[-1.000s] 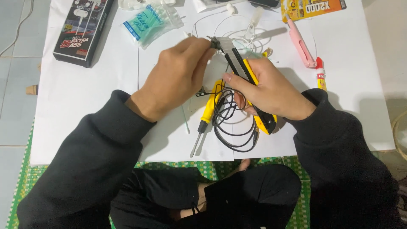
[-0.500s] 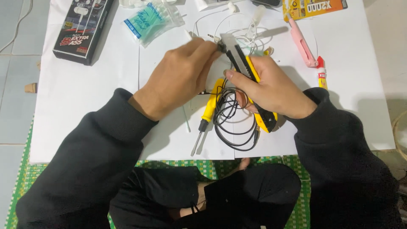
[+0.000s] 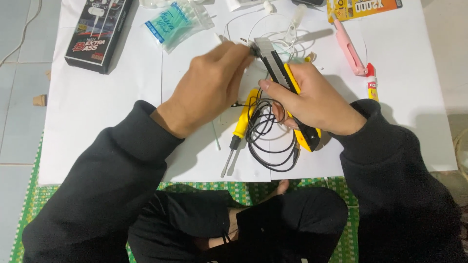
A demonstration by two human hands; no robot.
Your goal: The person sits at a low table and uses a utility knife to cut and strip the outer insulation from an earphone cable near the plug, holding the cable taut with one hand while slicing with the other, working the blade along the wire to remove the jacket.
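Observation:
My right hand (image 3: 312,95) grips a yellow and black utility knife (image 3: 287,83), its blade pointing up and to the left. My left hand (image 3: 209,85) pinches the end of a thin black cable (image 3: 253,49) right at the blade's tip. The rest of the black cable (image 3: 265,141) hangs in loose coils below my right hand, over the white paper (image 3: 112,112). A yellow-handled screwdriver (image 3: 240,127) lies on the paper just under the hands, partly hidden by them.
A black box (image 3: 97,31) lies at the upper left, with a pack of cotton swabs (image 3: 178,22) beside it. White earphone wires (image 3: 280,29), a pink cutter (image 3: 347,47) and a small glue tube (image 3: 373,87) sit at the upper right. A green woven mat (image 3: 29,214) lies under the paper.
Both hands have stayed together at the cable's end. The left hand's fingers shifted slightly along the cable at the blade tip; the knife barely moved.

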